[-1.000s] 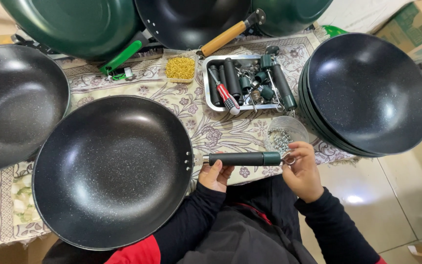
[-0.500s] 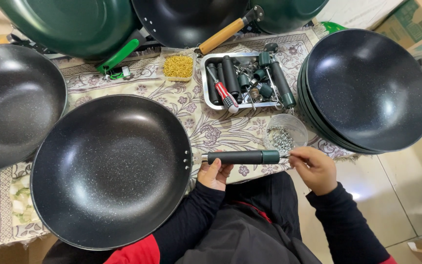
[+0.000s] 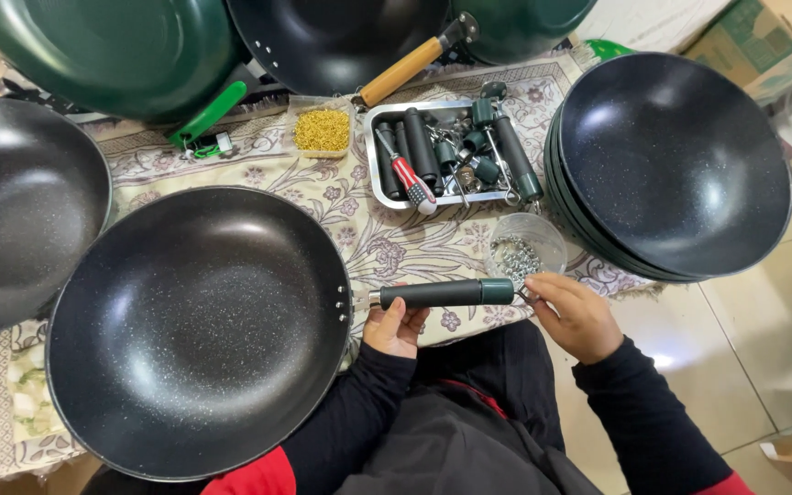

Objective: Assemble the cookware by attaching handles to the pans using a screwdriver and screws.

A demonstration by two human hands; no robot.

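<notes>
Item: black wok point(image 3: 199, 330), flat on the patterned cloth point(image 3: 387, 243) before us. Its dark handle point(image 3: 442, 293) juts toward our right. Our left hand point(image 3: 396, 327) cups the handle from below, fingers curled up against it near the pan. Our right hand point(image 3: 575, 314) pinches narrow at the handle's green end. Just beyond: a clear cup of small screws point(image 3: 520, 252), a metal tray of handles and a screwdriver point(image 3: 451, 151)
</notes>
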